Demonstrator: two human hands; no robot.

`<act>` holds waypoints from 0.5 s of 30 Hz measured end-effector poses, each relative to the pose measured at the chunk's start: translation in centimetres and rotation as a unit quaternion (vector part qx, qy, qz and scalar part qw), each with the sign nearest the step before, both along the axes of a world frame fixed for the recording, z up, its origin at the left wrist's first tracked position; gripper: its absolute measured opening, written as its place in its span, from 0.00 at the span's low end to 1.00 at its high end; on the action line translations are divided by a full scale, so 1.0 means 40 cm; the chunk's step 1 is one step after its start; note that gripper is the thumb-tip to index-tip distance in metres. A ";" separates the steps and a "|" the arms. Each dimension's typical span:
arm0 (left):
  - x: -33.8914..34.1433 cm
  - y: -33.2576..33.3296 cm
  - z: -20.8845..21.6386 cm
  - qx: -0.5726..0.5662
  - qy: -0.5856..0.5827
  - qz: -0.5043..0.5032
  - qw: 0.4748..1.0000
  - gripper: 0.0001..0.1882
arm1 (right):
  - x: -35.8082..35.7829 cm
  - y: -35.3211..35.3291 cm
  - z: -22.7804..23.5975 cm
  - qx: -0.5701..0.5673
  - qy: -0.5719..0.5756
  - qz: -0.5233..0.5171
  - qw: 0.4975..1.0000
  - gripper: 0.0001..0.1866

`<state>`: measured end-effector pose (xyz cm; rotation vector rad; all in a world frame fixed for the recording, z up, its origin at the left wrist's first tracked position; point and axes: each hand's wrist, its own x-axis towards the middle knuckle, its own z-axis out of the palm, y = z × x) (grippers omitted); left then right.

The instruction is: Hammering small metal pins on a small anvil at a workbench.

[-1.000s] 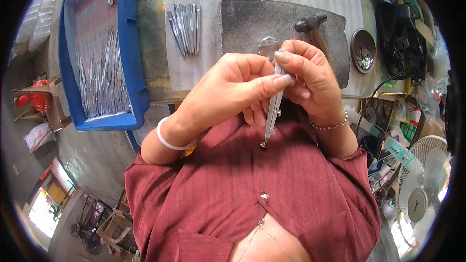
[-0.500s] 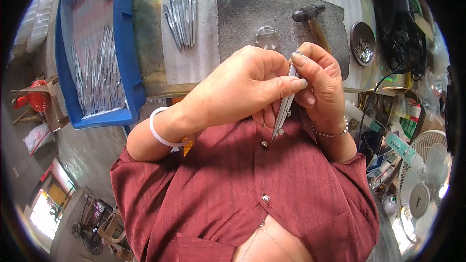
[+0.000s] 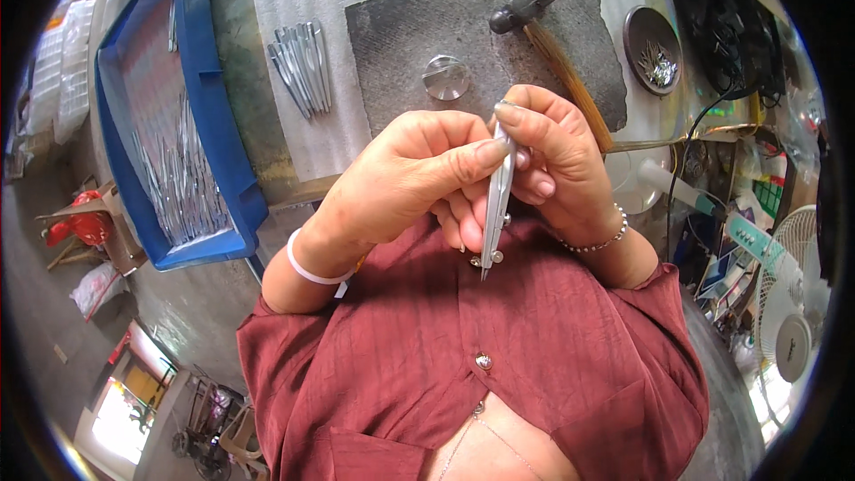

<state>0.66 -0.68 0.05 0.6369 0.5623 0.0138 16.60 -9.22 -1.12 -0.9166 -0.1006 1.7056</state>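
Note:
A slim, pointed, tweezer-shaped silver metal tool point(image 3: 498, 200) slants down in front of my shirt, its upper end between my fingertips. My left hand point(image 3: 432, 165) pinches it from the left, thumb laid along its upper part. At its top, my right hand point(image 3: 561, 147) grips it between thumb and forefinger; the other fingers curl in below. Just beyond my hands lies a dark rough slab point(image 3: 392, 44), bearing a round clear disc point(image 3: 446, 78) and a hammer point(image 3: 561, 67) with a wooden handle. Part of the tool's upper end is hidden by my fingers.
To the left stands a blue tray point(image 3: 209, 80) holding many slim silver pieces point(image 3: 183, 183). A fanned bundle of similar pieces point(image 3: 301, 67) rests on white foam sheet point(image 3: 343, 138). A dark round dish point(image 3: 634, 40) of small metal parts sits right. A fan point(image 3: 788, 321) stands lower right.
The view has shifted, so the bench things appear further left and more of the hammer handle shows. Both hands keep their pinch on the metal tool, which now hangs more upright.

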 end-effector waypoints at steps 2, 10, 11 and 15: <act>-0.002 -0.015 -0.015 -0.014 0.006 0.023 1.000 0.14 | 0.001 0.003 -0.005 -0.010 0.013 0.008 1.000 0.08; -0.001 -0.014 -0.021 -0.036 0.010 0.039 0.999 0.14 | 0.002 0.006 -0.015 -0.015 0.021 0.003 1.000 0.08; -0.002 -0.017 -0.024 -0.038 0.007 0.047 0.998 0.14 | 0.002 0.005 -0.018 -0.009 0.025 0.002 1.000 0.08; 0.008 -0.010 -0.011 -0.047 -0.019 0.040 0.998 0.13 | -0.008 -0.003 -0.011 0.006 0.015 -0.020 1.000 0.08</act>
